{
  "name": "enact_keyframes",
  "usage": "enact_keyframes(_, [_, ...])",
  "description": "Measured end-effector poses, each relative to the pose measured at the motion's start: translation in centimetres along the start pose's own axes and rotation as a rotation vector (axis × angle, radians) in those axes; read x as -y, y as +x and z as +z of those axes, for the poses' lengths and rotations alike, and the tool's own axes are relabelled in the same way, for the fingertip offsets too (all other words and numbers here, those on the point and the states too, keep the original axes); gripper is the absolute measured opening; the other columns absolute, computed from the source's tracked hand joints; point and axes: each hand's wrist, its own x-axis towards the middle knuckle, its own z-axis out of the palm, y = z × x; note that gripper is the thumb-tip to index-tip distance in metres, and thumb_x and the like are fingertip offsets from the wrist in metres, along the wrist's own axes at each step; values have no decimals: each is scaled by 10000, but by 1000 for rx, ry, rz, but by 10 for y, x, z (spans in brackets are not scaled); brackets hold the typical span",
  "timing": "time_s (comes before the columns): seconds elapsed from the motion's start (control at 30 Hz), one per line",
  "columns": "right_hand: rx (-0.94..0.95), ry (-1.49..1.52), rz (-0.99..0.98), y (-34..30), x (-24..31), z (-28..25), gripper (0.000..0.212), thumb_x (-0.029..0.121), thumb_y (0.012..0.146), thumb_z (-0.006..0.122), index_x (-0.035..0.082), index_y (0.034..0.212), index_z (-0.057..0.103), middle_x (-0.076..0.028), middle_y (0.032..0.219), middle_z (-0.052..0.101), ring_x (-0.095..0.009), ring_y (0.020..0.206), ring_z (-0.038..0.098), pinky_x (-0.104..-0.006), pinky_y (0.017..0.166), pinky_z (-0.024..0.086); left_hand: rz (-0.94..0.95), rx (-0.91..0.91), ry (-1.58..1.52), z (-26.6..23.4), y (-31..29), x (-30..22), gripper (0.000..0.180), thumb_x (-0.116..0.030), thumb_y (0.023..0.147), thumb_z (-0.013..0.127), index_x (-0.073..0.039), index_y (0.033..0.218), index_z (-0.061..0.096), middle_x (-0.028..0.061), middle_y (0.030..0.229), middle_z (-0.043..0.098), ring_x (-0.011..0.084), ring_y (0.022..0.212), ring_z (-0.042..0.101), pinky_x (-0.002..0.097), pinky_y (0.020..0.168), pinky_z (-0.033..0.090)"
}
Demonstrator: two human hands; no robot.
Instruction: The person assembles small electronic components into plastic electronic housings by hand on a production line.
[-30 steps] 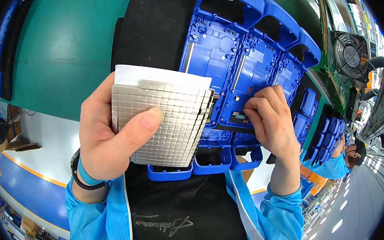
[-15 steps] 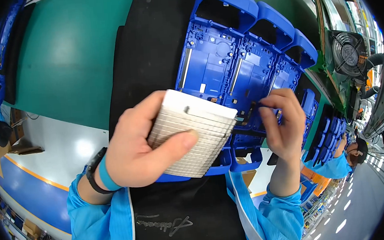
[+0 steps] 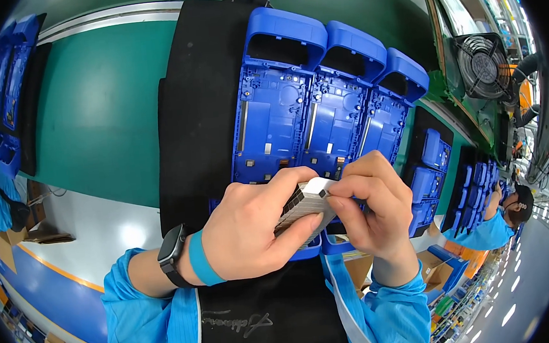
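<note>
Within left grip point(image 3: 247, 228), half-hidden silvery block point(image 3: 300, 205)

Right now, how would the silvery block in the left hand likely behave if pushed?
The silvery block is probably heavy for its size, given its metallic shine. Its seamed side suggests pieces could split off. It seems fairly stiff, looking unbent in the left hand.

Open green tabletop point(image 3: 103, 120) left, blue housings point(image 3: 334, 105) ahead

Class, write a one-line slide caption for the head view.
Left hand grips a silvery block, right hand at its corner, near blue plastic housings.
</note>
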Motion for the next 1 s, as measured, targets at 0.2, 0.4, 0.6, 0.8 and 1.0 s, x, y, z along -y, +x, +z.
enact_keyframes(0.2, [30, -98, -65, 4, -4, -3, 241, -49, 661, 746, 5, 853, 611, -107, 802, 598, -249, 663, 562, -333, 557, 449, 111, -66, 205, 4, 8, -4, 418, -66, 794, 715, 26, 1169, 555, 191, 827, 687, 333, 696, 707, 336, 628, 562])
enact_keyframes(0.4, [-12, -151, -236, -4, -6, -2, 191, -106, 701, 642, 16, 818, 551, -114, 745, 528, -247, 634, 507, -324, 529, 398, -221, 97, -326, -3, 16, 6, 357, -94, 866, 682, 38, 1170, 550, 130, 954, 701, 174, 842, 693, 296, 743, 541])
enact_keyframes(0.6, [153, -276, 105, -12, -34, -51, 151, -107, 765, 605, -8, 861, 545, -132, 832, 547, -274, 712, 547, -335, 616, 445, -153, -166, -378, -24, 2, 3, 336, -60, 887, 640, 70, 1178, 531, 151, 1073, 683, 170, 988, 654, 295, 855, 516])
enact_keyframes(0.8, [368, -301, 196, -20, -52, -54, 134, -74, 788, 632, -9, 879, 559, -126, 877, 551, -310, 753, 572, -372, 659, 485, -179, -361, -371, -42, -13, 3, 331, -98, 885, 648, 53, 1160, 542, 125, 1051, 673, 151, 947, 647, 276, 831, 510])
enact_keyframes(1.0, [454, -361, 167, -12, -54, -55, 139, -57, 783, 652, -5, 884, 571, -135, 872, 558, -327, 762, 582, -388, 650, 485, -178, -458, -327, -40, -20, 5, 354, -138, 878, 662, 43, 1162, 553, 116, 1026, 672, 153, 927, 646, 271, 832, 500])
